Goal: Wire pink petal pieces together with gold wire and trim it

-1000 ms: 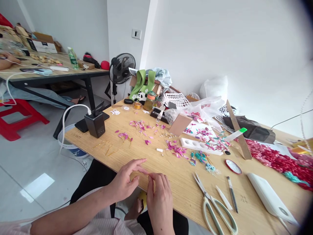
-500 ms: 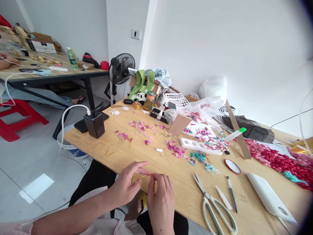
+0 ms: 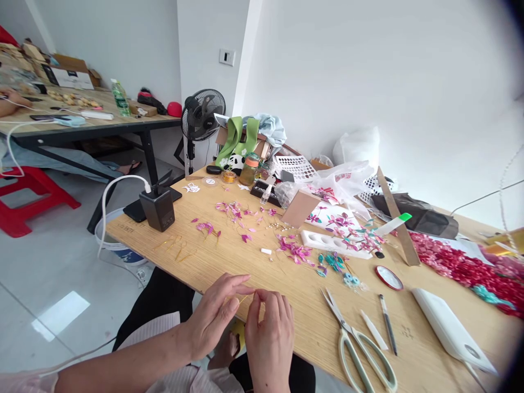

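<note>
Over the front edge of the table, my right hand (image 3: 270,327) is closed in a pinch on a thin gold wire (image 3: 243,299), of which only a short length shows. Whatever else sits between those fingertips is hidden. My left hand (image 3: 216,314) comes in from the left with its fingers stretched out and the thumb apart. Its fingertips reach the pinching fingers of the right hand, beside the wire. Beyond the hands lie pink-purple petal pieces (image 3: 295,250), a small white tube (image 3: 266,251) and several loose gold wires (image 3: 180,250).
Scissors (image 3: 347,330) lie open-bladed right of my hands, near a pen (image 3: 388,325) and a white power bank (image 3: 450,327). A black box-shaped device (image 3: 158,210) stands at the table's left edge. Another person's hand (image 3: 14,103) rests at the far-left table.
The left hand has shifted slightly right along the wire, its thumb rising closer to its fingers. The right hand keeps its pinch in almost the same place.
</note>
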Motion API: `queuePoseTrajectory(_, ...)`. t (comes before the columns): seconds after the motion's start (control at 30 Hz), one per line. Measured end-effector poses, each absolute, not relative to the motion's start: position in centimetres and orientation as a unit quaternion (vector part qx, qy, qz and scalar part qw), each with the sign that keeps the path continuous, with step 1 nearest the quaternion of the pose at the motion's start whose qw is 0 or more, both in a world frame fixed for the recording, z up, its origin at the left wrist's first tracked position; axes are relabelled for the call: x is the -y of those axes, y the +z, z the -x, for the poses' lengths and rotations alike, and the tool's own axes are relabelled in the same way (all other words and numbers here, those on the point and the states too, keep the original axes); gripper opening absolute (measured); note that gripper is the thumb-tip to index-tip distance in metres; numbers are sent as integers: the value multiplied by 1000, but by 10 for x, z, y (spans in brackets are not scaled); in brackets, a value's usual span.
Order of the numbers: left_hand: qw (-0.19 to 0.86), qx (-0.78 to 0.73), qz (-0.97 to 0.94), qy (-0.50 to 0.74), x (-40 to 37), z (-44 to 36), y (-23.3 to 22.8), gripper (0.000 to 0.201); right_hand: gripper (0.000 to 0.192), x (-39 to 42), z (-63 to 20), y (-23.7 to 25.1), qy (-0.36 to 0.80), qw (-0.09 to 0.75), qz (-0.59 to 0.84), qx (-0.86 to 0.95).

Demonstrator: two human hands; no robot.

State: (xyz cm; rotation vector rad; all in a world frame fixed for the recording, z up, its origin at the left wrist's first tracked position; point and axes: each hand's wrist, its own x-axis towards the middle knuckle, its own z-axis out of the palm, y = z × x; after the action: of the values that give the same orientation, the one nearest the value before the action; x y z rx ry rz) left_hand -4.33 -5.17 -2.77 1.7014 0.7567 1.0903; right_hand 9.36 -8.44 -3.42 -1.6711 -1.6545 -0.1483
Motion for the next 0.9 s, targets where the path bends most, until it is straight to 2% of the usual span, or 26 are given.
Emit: queuePoseTrajectory(0.9,460,-303,-702,452,55,44,-28,57,16,80,-84,-26,-88,404,673,613)
